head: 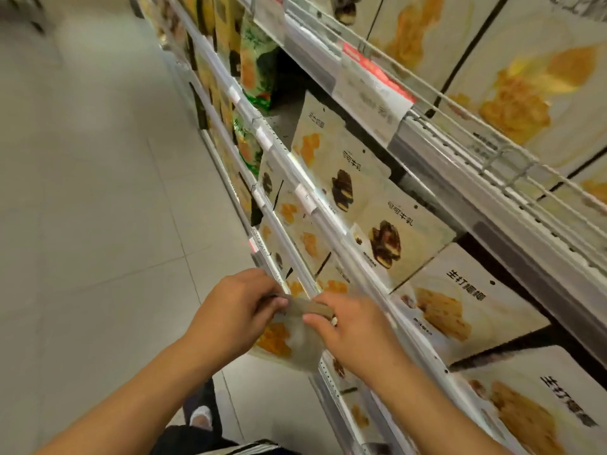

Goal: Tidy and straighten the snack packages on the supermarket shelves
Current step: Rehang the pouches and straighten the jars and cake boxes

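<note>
A pale snack pouch (pixel 289 343) with an orange picture hangs in front of the lower shelf rail, held by its top edge. My left hand (pixel 236 310) pinches the top left corner and my right hand (pixel 351 330) pinches the top right. Behind the rail (pixel 315 205) the middle shelf holds leaning cream pouches with dark pastries (pixel 391 244) and yellow pastries (pixel 460 310). More pouches (pixel 305 238) stand on the shelf below.
Green snack bags (pixel 256 60) stand farther along the shelf. The upper shelf edge (pixel 460 149) with price tags (pixel 371 83) juts out above. Grey floor tiles (pixel 98 224) fill the left. My shoe (pixel 200 417) is at the bottom.
</note>
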`<state>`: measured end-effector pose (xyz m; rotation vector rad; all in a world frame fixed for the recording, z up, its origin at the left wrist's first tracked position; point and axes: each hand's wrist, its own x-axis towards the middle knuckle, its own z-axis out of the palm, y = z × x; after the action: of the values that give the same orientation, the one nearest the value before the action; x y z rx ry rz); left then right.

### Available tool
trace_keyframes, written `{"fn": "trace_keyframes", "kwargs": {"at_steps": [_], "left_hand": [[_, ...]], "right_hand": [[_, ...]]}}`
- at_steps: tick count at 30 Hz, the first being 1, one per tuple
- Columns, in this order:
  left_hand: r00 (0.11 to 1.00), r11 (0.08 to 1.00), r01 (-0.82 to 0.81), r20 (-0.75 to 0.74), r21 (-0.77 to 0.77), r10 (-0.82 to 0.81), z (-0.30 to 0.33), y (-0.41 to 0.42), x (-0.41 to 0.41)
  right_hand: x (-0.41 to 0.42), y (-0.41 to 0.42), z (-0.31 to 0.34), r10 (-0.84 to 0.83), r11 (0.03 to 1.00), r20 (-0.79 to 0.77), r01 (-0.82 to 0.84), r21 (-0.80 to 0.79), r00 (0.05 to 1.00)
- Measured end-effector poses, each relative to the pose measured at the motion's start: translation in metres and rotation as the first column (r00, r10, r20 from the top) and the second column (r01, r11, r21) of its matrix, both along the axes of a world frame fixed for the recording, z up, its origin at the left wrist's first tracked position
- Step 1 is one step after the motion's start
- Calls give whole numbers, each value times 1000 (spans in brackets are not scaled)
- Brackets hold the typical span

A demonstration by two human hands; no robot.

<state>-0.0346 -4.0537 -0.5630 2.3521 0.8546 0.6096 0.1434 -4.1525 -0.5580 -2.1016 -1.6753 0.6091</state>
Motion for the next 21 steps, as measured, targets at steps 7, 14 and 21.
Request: {"fn": "trace_keyframes", "kwargs": {"at_steps": [7, 14, 21], "left_hand": [[944, 926, -326, -8, -189, 330, -51, 119, -85], [941, 808, -338, -168, -482, 294, -94, 219, -118], [916, 811, -327, 46, -485, 398, -87, 322, -72]], "right_hand": [[-44, 134, -6, -100, 993, -71, 95, -72, 992], [-69, 241, 13, -168, 985, -204, 170, -9, 964], [-58, 321, 27, -153, 952, -216, 202, 229, 964]]}}
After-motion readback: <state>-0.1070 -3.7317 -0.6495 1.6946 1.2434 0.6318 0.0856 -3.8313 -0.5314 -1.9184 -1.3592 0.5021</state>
